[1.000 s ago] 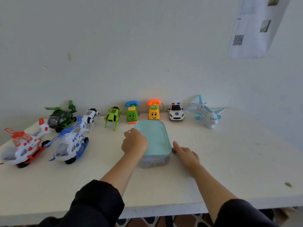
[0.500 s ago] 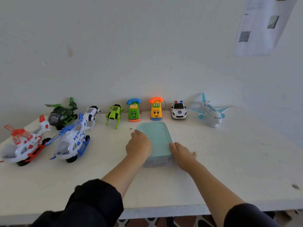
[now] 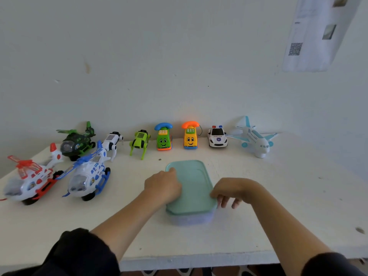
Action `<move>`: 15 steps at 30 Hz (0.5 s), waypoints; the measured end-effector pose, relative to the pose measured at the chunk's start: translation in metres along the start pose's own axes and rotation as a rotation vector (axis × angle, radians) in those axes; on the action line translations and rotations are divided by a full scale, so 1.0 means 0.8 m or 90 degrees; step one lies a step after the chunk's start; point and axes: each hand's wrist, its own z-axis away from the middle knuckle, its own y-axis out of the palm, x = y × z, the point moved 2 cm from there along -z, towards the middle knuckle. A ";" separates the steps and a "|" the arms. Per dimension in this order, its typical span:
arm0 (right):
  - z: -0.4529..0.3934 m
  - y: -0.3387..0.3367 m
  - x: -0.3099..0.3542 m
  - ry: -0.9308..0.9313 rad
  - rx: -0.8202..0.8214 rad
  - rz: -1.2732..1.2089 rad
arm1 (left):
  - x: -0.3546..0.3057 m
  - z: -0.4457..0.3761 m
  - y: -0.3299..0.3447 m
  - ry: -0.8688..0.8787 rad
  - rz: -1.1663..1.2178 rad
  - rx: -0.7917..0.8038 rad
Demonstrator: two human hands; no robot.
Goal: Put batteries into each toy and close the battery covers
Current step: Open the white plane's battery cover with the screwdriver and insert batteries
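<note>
Both hands are on the box: the left hand (image 3: pixel 162 186) curls over the left edge of the mint-green lid (image 3: pixel 191 186), fingers wrapped onto its rim, while the right hand (image 3: pixel 233 191) hooks its bent fingers (image 3: pixel 226 202) under the lid's right edge, gripping there. The lid sits on a clear container (image 3: pixel 190 218), whose contents I can't make out, planted mid-desk (image 3: pixel 278 196) right in front of the person.

Out at 12 o'clock from the box, against the wall, the green phone car (image 3: pixel 163 137) and the yellow phone car (image 3: pixel 190 136) stand side by side. At 1 o'clock, the police car (image 3: pixel 217 136), then the white-and-teal airplane (image 3: pixel 255 137) further right. At 11 o'clock, the green robot dog (image 3: pixel 140 142) and the white robot dog (image 3: pixel 112 142). Sweeping to 10 and 9 o'clock: the dark green helicopter (image 3: pixel 77 142), the blue-and-white helicopter (image 3: pixel 87 174), the red-and-white helicopter (image 3: pixel 29 178) nearest the desk's left edge. Every toy stands upright, well apart from the hands.
</note>
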 end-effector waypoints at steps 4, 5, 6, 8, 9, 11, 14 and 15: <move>-0.035 -0.009 0.020 -0.002 -0.124 -0.217 | 0.010 -0.028 0.000 -0.092 0.384 -0.019; -0.047 -0.007 0.027 -0.017 -0.182 -0.296 | 0.008 -0.033 0.003 -0.148 0.545 -0.016; -0.058 -0.005 0.033 -0.032 -0.233 -0.350 | 0.006 -0.037 0.006 -0.204 0.687 -0.005; -0.077 -0.001 0.038 -0.045 -0.295 -0.379 | 0.004 -0.045 0.012 -0.286 0.836 0.026; -0.083 0.001 0.036 -0.045 -0.310 -0.377 | 0.004 -0.048 0.014 -0.297 0.842 0.041; -0.093 0.003 0.031 -0.035 -0.324 -0.394 | 0.008 -0.056 0.019 -0.298 0.816 0.046; -0.098 0.002 0.029 -0.037 -0.338 -0.411 | 0.010 -0.064 0.024 -0.291 0.802 0.036; -0.101 0.001 0.029 -0.042 -0.345 -0.411 | 0.010 -0.065 0.025 -0.289 0.802 0.030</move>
